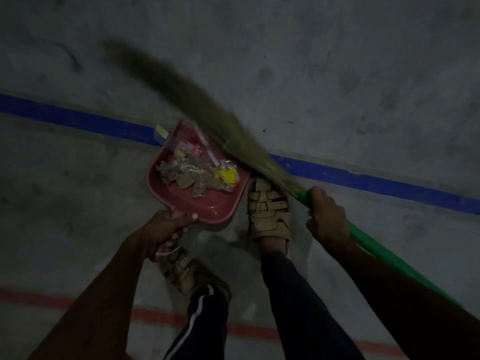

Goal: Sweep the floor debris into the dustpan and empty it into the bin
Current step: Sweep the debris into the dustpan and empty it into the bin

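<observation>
Dustpan is a pink plastic scoop sitting right over the blue floor line, loaded with debris – crinkly clear wrappers, cardboard bits, a yellow scrap – and the left hand is wrapped tight around its handle. Right hand is clenched round the green handle of the grass broom, whose blurry bristles cross the pan's far edge. Two tan strappy sandals crowd the pan on rough grey concrete, red line behind.
</observation>
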